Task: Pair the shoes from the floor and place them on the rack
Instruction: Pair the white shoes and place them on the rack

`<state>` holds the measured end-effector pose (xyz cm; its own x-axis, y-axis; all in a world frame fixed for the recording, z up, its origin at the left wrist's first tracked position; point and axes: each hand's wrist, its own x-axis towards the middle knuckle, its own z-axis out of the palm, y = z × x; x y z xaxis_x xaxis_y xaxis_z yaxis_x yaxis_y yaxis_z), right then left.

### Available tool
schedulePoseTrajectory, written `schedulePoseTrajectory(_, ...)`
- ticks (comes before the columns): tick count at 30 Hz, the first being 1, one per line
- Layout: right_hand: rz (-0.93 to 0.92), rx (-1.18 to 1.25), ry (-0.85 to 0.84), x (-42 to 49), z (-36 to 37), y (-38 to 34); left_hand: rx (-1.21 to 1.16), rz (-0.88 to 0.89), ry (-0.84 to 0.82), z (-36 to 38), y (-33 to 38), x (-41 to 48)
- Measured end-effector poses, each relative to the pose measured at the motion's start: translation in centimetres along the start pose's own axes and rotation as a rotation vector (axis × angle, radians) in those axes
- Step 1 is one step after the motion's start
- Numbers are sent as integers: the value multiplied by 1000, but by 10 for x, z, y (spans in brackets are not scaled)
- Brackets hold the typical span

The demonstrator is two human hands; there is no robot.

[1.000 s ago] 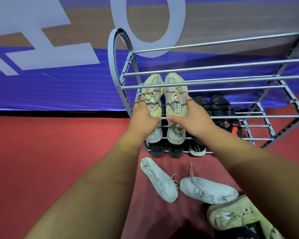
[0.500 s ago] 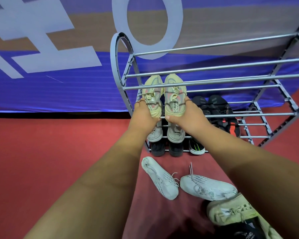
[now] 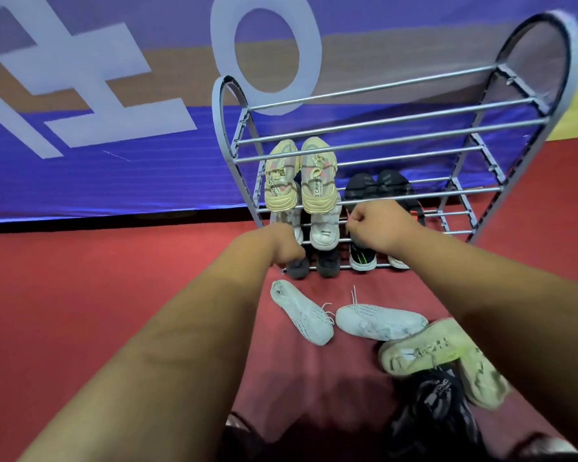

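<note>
A pair of yellow sneakers (image 3: 299, 176) stands side by side on an upper shelf at the left end of the grey metal rack (image 3: 397, 135). My left hand (image 3: 286, 246) and my right hand (image 3: 377, 225) hover in front of the rack below that pair, fingers curled, holding nothing. On the red floor lie two white sneakers (image 3: 301, 311), (image 3: 379, 321), apart and pointing different ways. Two cream sneakers (image 3: 421, 350), (image 3: 483, 378) and a black shoe (image 3: 437, 405) lie at the lower right.
The rack also holds black shoes (image 3: 377, 188), white shoes (image 3: 324, 228) and dark shoes on lower shelves. Its top bars carry nothing. A blue and tan banner (image 3: 114, 111) runs behind. Red floor spreads to the left.
Both hands let go of the yellow sneakers, now resting on the shelf, and drew back toward me with fingers curled. The camera shifted, showing the rack's right end.
</note>
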<state>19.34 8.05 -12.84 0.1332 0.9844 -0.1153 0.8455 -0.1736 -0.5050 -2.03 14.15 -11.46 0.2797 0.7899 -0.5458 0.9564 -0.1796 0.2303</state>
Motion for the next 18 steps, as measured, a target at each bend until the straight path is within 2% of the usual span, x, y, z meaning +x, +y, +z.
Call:
schedulePoseTrajectory(7,232,107,-160,-58,61,77,-47,21,-174,101,29,17)
schedulePoseTrajectory(13,438,46,-343,-110,149,150,-35,-85,-187,214,2,38)
schedulePoseTrajectory(16,442,31,-417,-107,183,153,112,-126,-186,254,-27,50)
schedulePoseTrajectory(18,389,14,-443,-95,196,150,102,-125,-142,271,-38,59)
